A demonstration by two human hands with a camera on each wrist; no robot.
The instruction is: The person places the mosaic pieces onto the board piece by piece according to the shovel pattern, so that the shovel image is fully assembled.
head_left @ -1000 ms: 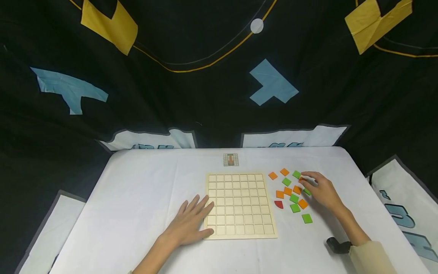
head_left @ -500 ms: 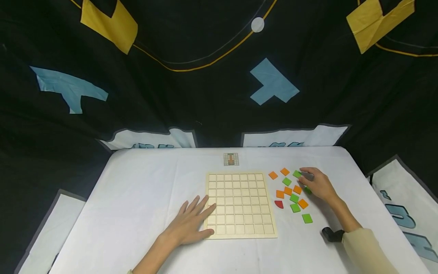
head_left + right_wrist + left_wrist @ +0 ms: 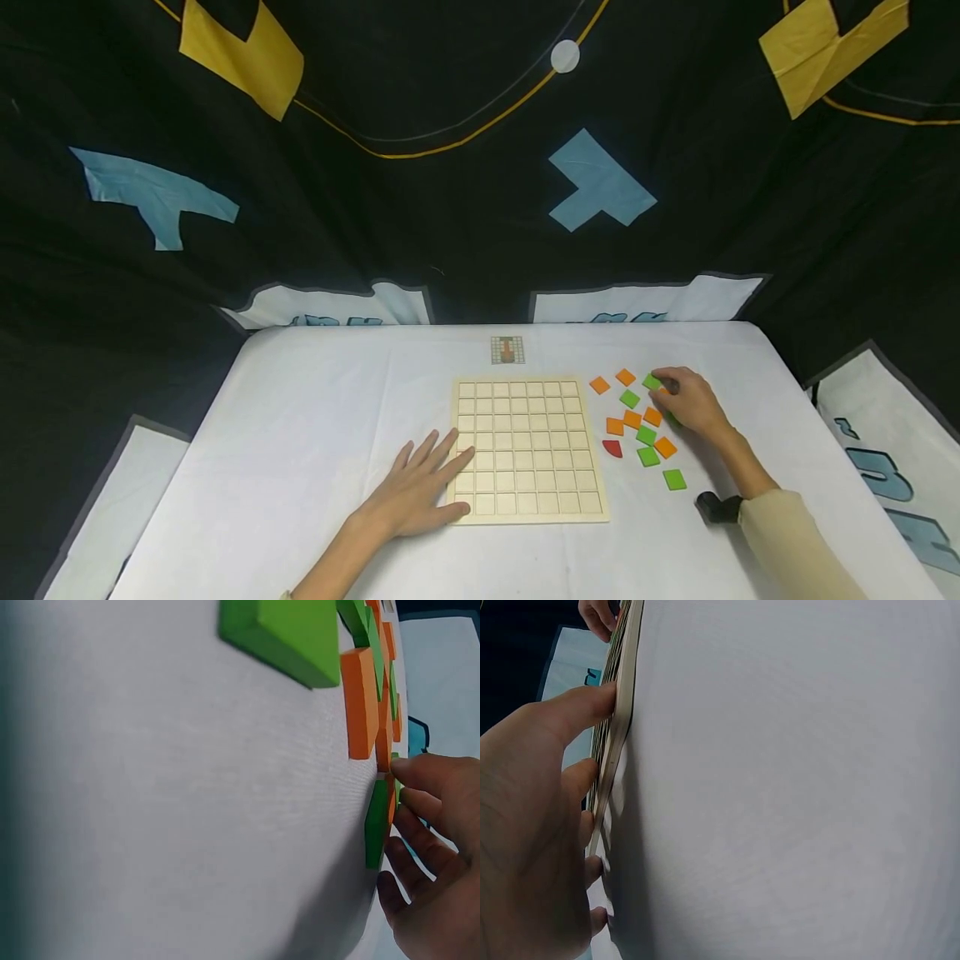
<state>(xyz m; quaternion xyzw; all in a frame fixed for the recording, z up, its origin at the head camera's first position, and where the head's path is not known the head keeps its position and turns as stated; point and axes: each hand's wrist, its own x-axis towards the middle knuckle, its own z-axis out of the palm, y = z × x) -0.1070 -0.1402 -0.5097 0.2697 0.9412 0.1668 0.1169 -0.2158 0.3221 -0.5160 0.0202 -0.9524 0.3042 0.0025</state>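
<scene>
My left hand (image 3: 423, 487) lies with fingers spread on the left edge of a pale wooden grid board (image 3: 527, 450). In the left wrist view its thumb presses the side of the board. My right hand (image 3: 693, 404) is low over the far right of the scattered tiles. Its fingertips are at a green square tile (image 3: 651, 381), and an orange tile shows partly between thumb and fingers. In the right wrist view, thumb and fingers stand apart behind a dark green tile (image 3: 376, 823).
Several orange tiles (image 3: 632, 418) and green tiles (image 3: 674, 479) lie right of the board, with one red quarter-round tile (image 3: 612, 448). A small pattern card (image 3: 507, 350) lies beyond the board. A black device (image 3: 717, 507) is strapped at the right wrist. A dark curtain (image 3: 480, 225) hangs behind the table.
My right hand has moved slightly left, its fingertips now over the edge of the far green tile. The right forearm has swung left. The left hand and board stay put.
</scene>
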